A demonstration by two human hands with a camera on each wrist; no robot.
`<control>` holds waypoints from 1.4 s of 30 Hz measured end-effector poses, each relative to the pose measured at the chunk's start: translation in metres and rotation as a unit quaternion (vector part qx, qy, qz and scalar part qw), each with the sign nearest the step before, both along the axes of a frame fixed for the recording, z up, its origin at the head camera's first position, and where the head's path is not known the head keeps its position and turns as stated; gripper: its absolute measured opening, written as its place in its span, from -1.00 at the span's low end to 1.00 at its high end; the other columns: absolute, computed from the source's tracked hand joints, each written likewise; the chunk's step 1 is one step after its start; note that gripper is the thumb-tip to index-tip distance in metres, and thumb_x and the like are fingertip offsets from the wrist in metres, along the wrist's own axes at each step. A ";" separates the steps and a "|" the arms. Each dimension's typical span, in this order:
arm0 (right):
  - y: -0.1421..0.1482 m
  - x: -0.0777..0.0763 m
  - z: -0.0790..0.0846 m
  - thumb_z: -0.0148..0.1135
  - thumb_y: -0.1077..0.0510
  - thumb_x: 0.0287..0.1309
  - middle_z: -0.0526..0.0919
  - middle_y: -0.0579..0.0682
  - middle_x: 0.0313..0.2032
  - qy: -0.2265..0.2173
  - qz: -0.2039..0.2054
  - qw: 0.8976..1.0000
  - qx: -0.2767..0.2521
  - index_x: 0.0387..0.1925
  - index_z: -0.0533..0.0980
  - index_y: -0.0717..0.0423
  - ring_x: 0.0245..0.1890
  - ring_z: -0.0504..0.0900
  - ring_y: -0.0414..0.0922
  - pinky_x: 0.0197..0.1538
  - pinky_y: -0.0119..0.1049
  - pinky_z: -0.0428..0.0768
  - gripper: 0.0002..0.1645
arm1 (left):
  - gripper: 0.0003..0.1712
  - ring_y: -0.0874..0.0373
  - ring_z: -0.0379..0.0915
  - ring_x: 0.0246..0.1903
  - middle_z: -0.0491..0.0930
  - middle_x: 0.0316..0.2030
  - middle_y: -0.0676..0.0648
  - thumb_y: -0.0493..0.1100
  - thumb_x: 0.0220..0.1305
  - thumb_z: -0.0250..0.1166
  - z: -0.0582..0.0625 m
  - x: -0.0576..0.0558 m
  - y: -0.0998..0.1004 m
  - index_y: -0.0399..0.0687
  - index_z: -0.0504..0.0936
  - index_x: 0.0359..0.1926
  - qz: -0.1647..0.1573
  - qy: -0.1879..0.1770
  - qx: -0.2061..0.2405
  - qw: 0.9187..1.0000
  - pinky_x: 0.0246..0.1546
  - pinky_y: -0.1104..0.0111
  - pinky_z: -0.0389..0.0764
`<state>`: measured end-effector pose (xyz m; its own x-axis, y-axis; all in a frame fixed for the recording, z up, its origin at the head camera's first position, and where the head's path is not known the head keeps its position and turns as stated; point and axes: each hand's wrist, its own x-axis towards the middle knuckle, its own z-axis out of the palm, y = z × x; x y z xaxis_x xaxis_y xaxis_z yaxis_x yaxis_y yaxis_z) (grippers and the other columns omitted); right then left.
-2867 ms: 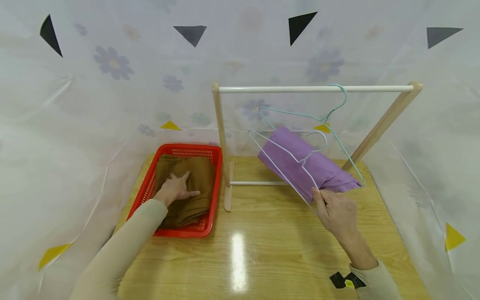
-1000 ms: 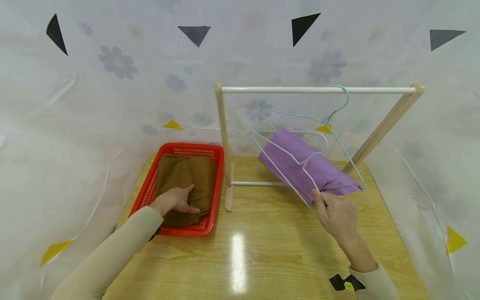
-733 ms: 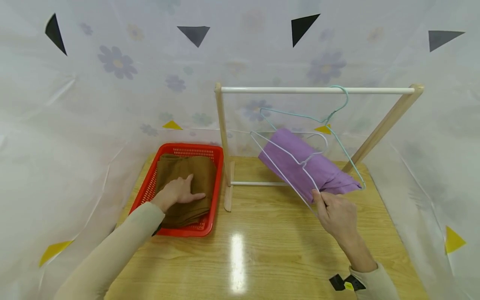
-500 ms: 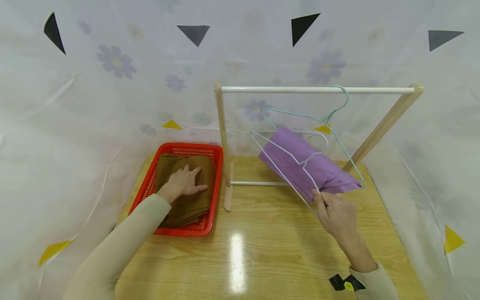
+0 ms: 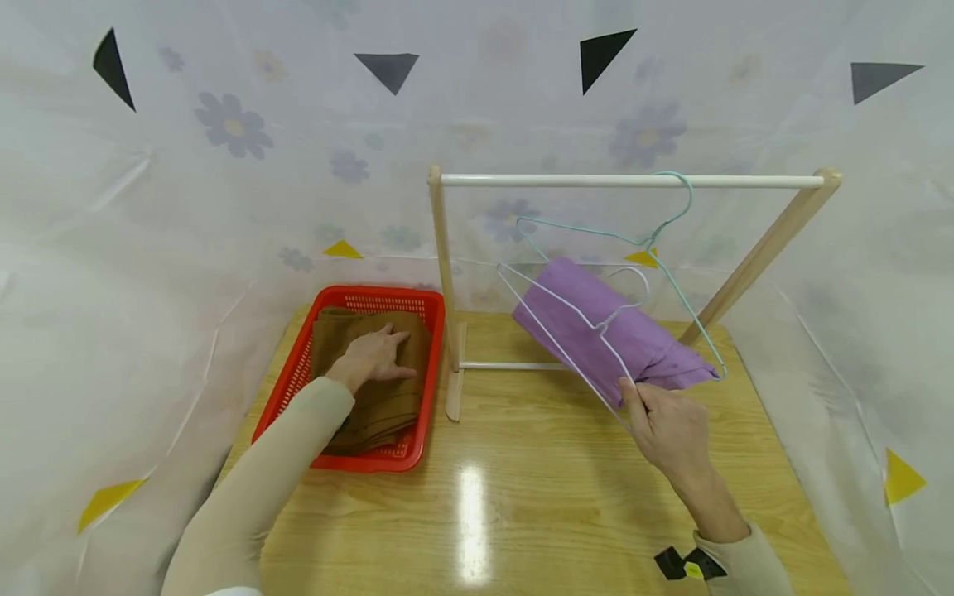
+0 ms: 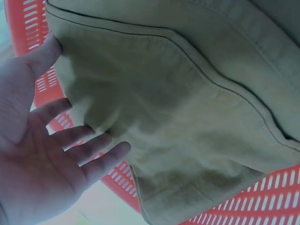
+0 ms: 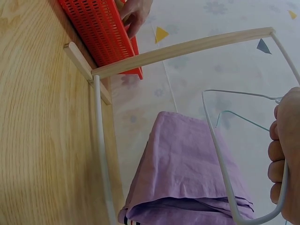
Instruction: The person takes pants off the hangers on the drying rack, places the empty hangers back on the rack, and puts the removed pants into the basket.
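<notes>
My left hand [image 5: 370, 358] lies with fingers spread over a folded brown garment [image 5: 395, 406] inside the red basket [image 5: 428, 414]. In the left wrist view its fingertips reach the garment's edge [image 6: 140, 103], where stitched hems show. My right hand [image 5: 671, 426] grips a white wire hanger [image 5: 605, 323] by one side of its frame, hook upward, with nothing hung on it. Just behind is a folded purple cloth [image 5: 577, 302], draped over a mint-green hanger [image 5: 656, 234]. In the right wrist view, the white hanger [image 7: 220, 159] passes in front of the purple cloth [image 7: 183, 154].
A wooden rack with a white top bar [image 5: 551, 180] stands at the back right, the green hanger hooked on it. Its left foot [image 5: 454, 397] is close beside the basket. White flower-patterned sheeting [image 5: 298, 165] encloses the wooden table [image 5: 551, 497] at the back and sides.
Over the last second my left hand has slid farther up and to the right across the brown garment. My right hand and the white hanger have stayed in place.
</notes>
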<state>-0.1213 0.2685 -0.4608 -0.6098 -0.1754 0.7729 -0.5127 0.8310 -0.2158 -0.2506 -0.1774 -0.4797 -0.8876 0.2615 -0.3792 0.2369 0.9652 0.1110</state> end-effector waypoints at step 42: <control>-0.018 0.009 0.028 -0.15 -0.19 0.66 0.03 -0.28 -0.77 -0.057 -0.022 0.997 0.046 -0.77 0.09 -0.08 -0.68 -0.15 -0.43 -0.62 -0.50 -0.13 -0.23 | -0.15 -0.30 0.41 0.39 0.47 0.38 -0.30 0.41 0.55 -0.01 0.010 0.003 0.009 -0.21 0.45 0.42 -0.021 0.221 0.133 0.966 0.39 -0.20 0.47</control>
